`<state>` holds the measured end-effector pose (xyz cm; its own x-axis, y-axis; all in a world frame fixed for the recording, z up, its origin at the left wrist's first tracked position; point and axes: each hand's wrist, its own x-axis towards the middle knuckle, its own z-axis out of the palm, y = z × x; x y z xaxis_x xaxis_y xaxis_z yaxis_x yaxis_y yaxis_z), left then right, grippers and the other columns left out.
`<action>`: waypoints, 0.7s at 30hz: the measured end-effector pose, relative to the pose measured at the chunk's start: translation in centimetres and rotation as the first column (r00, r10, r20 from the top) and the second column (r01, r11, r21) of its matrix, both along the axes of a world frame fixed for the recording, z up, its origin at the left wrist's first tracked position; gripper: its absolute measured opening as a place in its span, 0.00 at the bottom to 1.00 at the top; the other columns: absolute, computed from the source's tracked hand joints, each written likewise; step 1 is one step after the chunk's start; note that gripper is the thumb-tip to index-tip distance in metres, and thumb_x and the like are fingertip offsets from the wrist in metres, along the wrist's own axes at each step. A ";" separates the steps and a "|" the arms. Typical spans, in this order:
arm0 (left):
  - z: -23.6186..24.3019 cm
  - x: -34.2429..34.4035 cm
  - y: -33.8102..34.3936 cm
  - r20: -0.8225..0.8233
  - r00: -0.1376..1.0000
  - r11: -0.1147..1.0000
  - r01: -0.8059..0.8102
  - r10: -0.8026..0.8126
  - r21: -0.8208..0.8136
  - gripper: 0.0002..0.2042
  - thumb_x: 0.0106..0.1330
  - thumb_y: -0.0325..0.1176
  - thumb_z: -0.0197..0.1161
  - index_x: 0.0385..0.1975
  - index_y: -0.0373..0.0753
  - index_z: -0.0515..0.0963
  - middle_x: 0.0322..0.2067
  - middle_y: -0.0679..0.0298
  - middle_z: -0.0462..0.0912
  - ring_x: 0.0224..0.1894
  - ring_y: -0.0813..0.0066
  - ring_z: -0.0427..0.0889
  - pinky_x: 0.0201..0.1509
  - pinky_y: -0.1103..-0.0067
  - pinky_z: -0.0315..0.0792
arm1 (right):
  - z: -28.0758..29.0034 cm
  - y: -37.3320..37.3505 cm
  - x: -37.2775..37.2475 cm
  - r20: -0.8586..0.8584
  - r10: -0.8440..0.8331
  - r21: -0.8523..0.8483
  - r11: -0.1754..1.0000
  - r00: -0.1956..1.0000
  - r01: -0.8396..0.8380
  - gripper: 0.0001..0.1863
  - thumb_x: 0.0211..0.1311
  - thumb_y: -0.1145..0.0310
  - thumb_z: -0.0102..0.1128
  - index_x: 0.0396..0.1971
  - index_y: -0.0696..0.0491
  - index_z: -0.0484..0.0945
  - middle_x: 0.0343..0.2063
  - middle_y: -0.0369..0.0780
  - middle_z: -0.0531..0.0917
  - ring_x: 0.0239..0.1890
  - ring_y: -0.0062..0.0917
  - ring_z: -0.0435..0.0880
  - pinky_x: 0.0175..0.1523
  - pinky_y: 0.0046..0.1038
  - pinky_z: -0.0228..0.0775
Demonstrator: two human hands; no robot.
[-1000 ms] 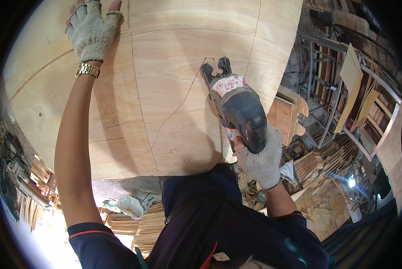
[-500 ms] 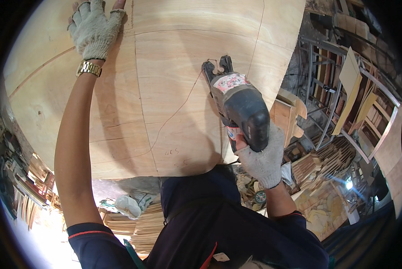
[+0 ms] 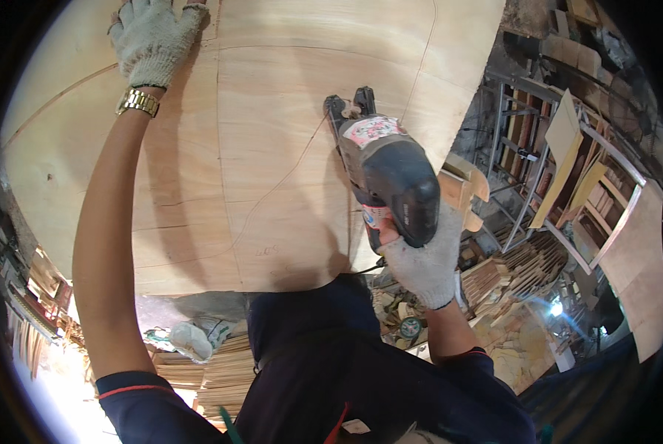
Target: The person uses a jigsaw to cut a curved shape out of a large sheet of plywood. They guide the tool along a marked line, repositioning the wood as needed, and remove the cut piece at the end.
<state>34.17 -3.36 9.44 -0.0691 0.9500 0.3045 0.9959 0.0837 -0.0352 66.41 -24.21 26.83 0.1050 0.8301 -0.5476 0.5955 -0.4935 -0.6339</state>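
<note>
A large pale plywood sheet (image 3: 272, 96) with thin drawn lines fills the upper middle of the head view. My left hand (image 3: 154, 41), in a knitted work glove with bare fingertips, lies flat on its far left part, fingers spread. In my right hand (image 3: 420, 263), also gloved, is the rear handle of a dark jigsaw (image 3: 398, 174). The tool's forked base rests on the sheet, its front at the upper end of a curved line. The jigsaw's body hides its blade. A narrow slit runs in from the sheet's near edge beside the tool.
Shaped wooden pieces (image 3: 461, 192) show just beyond the sheet's right edge. Farther right stands a metal rack (image 3: 520, 155) with boards leaning in it. Stacked wood strips (image 3: 524, 266) lie below it, and more strips (image 3: 228, 374) lie at the lower left beside a pale bag (image 3: 191, 340).
The view has shifted slightly, so the surroundings appear farther left. The jigsaw stays at nearly the same spot on the sheet, and both hands keep their hold and place.
</note>
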 end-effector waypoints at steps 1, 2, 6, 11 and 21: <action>0.8 -0.2 -0.2 0.016 1.000 1.000 -0.003 0.003 0.002 0.38 0.70 0.51 0.61 0.75 0.38 0.62 0.75 0.45 0.63 0.76 0.45 0.59 0.78 0.56 0.53 | -0.3 -0.3 0.2 0.064 0.059 0.049 0.997 0.996 -0.062 0.18 0.49 0.72 0.73 0.43 0.53 0.83 0.29 0.43 0.87 0.32 0.41 0.86 0.42 0.39 0.75; 1.4 -0.4 -0.4 0.033 0.999 1.000 -0.006 0.006 0.003 0.38 0.70 0.51 0.61 0.76 0.37 0.62 0.74 0.45 0.63 0.76 0.45 0.59 0.78 0.56 0.53 | -0.2 -0.2 0.1 0.064 0.069 0.082 0.994 0.996 -0.074 0.18 0.49 0.72 0.73 0.42 0.53 0.83 0.28 0.43 0.86 0.31 0.41 0.86 0.41 0.38 0.76; 1.0 -1.6 -0.3 -0.032 0.999 1.000 -0.005 0.005 0.001 0.37 0.70 0.52 0.60 0.75 0.36 0.63 0.74 0.44 0.63 0.76 0.45 0.60 0.78 0.57 0.53 | 0.1 0.6 -0.5 0.010 0.054 0.161 0.985 0.998 -0.055 0.17 0.49 0.72 0.72 0.41 0.53 0.83 0.26 0.41 0.86 0.30 0.40 0.86 0.39 0.38 0.75; 2.5 0.3 -0.4 0.052 0.998 0.998 -0.036 0.038 -0.045 0.36 0.70 0.52 0.60 0.73 0.35 0.65 0.74 0.45 0.63 0.76 0.47 0.60 0.79 0.58 0.52 | -0.2 0.2 0.5 0.073 0.097 0.115 0.988 0.993 -0.105 0.19 0.48 0.71 0.71 0.43 0.52 0.82 0.32 0.42 0.86 0.35 0.43 0.84 0.44 0.41 0.72; 3.4 0.1 -1.0 0.064 0.996 0.998 -0.055 0.056 -0.028 0.37 0.68 0.51 0.62 0.73 0.36 0.64 0.75 0.46 0.63 0.77 0.47 0.60 0.80 0.56 0.51 | -0.2 1.5 1.1 0.069 0.184 0.060 0.980 0.981 -0.188 0.21 0.48 0.70 0.72 0.44 0.54 0.81 0.33 0.44 0.85 0.37 0.44 0.82 0.46 0.43 0.71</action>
<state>34.23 -4.36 12.81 -0.1408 0.9518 0.2726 0.9900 0.1388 0.0266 67.47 -22.66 26.66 -0.0223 0.8722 -0.4887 0.7126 -0.3290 -0.6197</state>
